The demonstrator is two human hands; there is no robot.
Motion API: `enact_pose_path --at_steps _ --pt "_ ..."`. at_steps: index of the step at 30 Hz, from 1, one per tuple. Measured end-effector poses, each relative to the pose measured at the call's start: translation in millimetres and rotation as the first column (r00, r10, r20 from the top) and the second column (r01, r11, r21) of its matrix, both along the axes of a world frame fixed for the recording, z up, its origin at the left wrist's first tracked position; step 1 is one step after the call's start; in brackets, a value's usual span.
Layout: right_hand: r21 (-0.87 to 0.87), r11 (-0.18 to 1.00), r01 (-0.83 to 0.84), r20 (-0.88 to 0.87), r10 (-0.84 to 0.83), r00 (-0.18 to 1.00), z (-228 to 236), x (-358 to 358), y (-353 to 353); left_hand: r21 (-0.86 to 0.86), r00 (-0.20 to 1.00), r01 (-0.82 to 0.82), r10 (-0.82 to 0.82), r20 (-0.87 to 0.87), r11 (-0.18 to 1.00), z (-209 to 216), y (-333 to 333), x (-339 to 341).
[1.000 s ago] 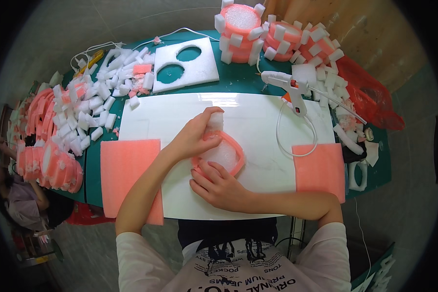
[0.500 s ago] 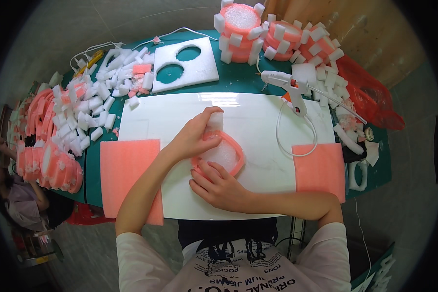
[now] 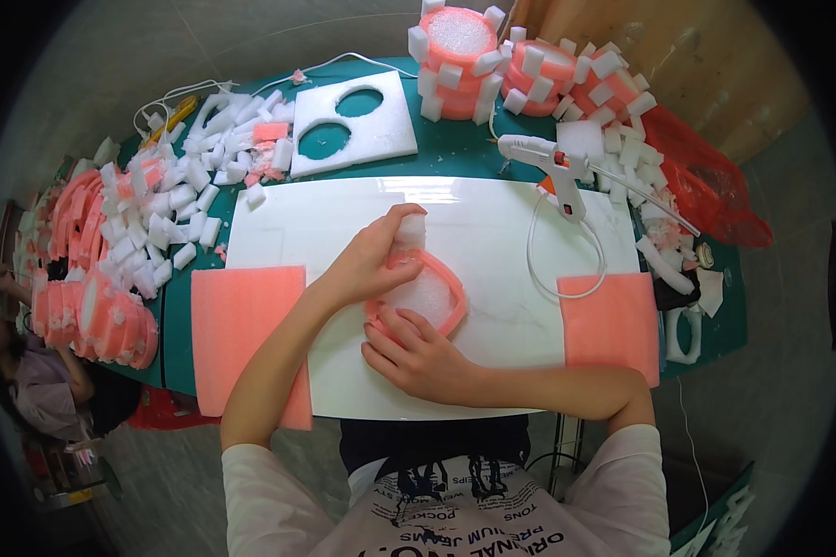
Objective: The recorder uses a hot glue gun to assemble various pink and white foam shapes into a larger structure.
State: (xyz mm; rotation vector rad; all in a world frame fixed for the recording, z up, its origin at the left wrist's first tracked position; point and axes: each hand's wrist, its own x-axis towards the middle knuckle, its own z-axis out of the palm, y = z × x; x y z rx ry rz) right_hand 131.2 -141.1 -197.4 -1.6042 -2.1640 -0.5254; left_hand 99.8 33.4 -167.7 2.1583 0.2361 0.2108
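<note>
A pink foam ring (image 3: 457, 295) with a white foam disc (image 3: 425, 295) inside it lies on the white board in front of me. My left hand (image 3: 373, 258) is closed around a small white foam block (image 3: 411, 232) at the ring's far edge, its thumb reaching over the pink rim. The block appears to touch the ring's outer side. From the near side my right hand (image 3: 420, 362) grips the ring, its fingers bent over the rim at the lower left. Part of the ring is hidden under both hands.
A white glue gun (image 3: 553, 167) stands at the board's (image 3: 502, 371) far right, its cord looping down. Pink foam sheets (image 3: 248, 339) flank the board. White foam pieces (image 3: 172, 209) heap up at left; finished-looking pink rings with white blocks (image 3: 460, 70) stack at the back. Another person (image 3: 51, 381) sits far left.
</note>
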Motion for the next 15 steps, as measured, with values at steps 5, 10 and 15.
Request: enact_pose_path --at_steps 5,10,15 --pt "0.001 1.0 0.0 0.008 0.0 1.0 0.8 0.4 0.2 0.008 1.0 0.001 -0.001 0.015 1.0 -1.3 0.3 -0.4" --pt "0.008 1.0 0.004 -0.004 -0.004 1.0 1.4 0.3 -0.4 0.003 1.0 -0.001 0.001 0.004 1.0 1.0 -0.7 0.1" --pt "-0.012 1.0 0.001 -0.007 -0.001 1.0 1.6 0.1 -0.5 0.007 1.0 -0.001 0.001 0.015 1.0 0.5 -0.5 -0.3"
